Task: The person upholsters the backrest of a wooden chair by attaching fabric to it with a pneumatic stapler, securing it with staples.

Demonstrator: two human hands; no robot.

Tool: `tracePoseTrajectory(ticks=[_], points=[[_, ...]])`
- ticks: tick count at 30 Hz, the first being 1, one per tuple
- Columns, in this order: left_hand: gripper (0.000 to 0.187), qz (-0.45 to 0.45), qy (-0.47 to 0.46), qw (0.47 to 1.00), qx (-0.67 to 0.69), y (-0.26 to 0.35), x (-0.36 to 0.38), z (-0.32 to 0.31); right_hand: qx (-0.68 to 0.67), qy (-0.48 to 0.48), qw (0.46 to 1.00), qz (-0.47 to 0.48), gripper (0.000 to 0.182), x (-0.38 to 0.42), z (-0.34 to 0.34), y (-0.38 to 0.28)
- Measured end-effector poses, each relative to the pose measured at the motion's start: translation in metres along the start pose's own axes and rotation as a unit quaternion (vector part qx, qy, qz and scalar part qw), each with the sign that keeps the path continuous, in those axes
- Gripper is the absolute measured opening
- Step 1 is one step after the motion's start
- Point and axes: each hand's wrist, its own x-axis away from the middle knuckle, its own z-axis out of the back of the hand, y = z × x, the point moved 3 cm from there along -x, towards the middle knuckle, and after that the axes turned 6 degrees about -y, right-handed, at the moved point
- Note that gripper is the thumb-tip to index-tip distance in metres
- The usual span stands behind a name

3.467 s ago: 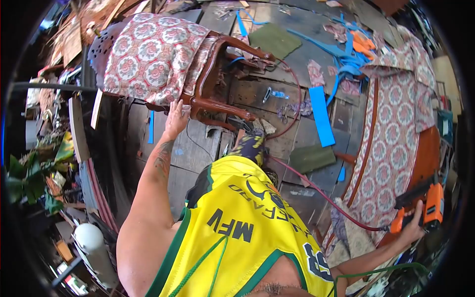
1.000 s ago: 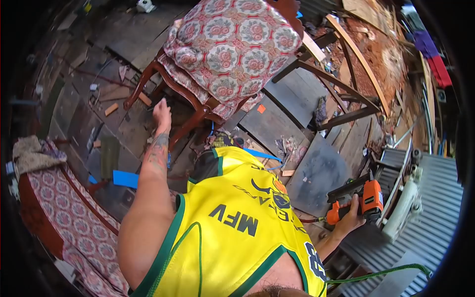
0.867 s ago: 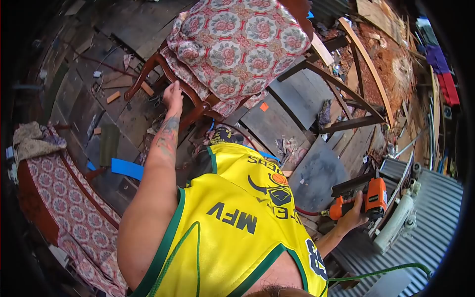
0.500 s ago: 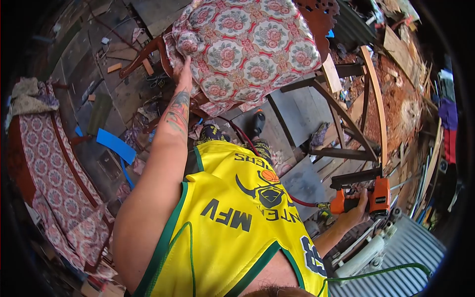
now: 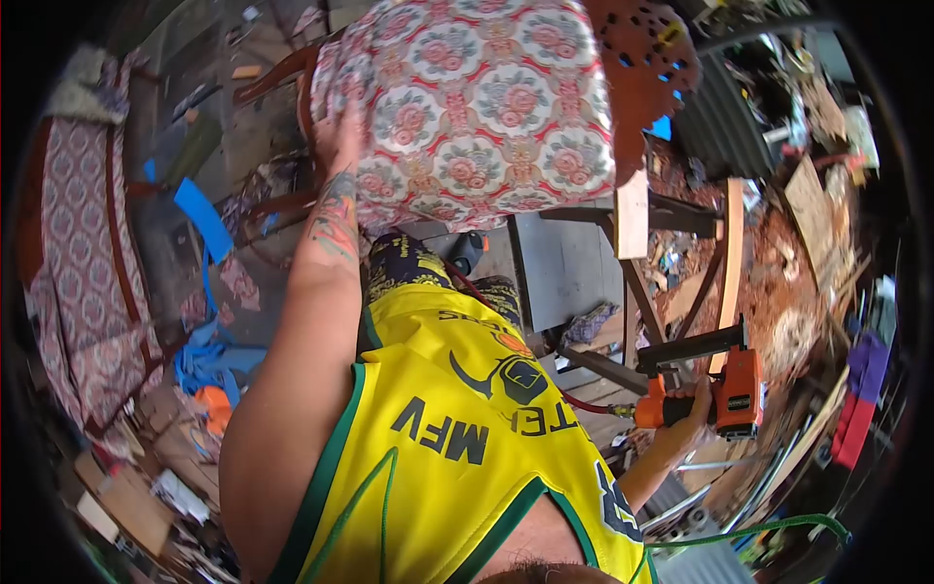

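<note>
Floral fabric in red, white and grey covers the chair seat (image 5: 477, 112) in front of me. My left hand (image 5: 339, 136) rests against the left side of this fabric, its fingers stretched out and somewhat blurred. Off to the right, my right hand (image 5: 693, 414) is wrapped round the grip of an orange and black pneumatic staple gun (image 5: 741, 394). A red air hose (image 5: 589, 405) joins the gun's handle end. The gun is held apart from the chair.
A carved wooden chair back (image 5: 642, 68) adjoins the seat. Wooden supports (image 5: 671, 209) stand at the right. Another floral-covered chair (image 5: 88, 224) is at the left. Blue strips (image 5: 202, 216) and scraps litter the floor; a green cord (image 5: 769, 527) runs at lower right.
My left hand has shifted slightly left and up along the fabric's edge. The view has turned, so the covered seat appears straighter. The staple gun stays in my right hand.
</note>
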Motion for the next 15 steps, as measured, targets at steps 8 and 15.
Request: tracePoseTrajectory(ticks=[8, 15], points=[[0.059, 0.088, -0.102, 0.977, 0.165, 0.007, 0.007, -0.018, 0.071, -0.116, 0.991, -0.016, 0.017, -0.050, -0.053, -0.007], [0.063, 0.079, -0.085, 0.983, 0.139, 0.009, -0.011, -0.023, 0.085, -0.266, 0.960, -0.001, 0.014, -0.071, -0.095, -0.005]])
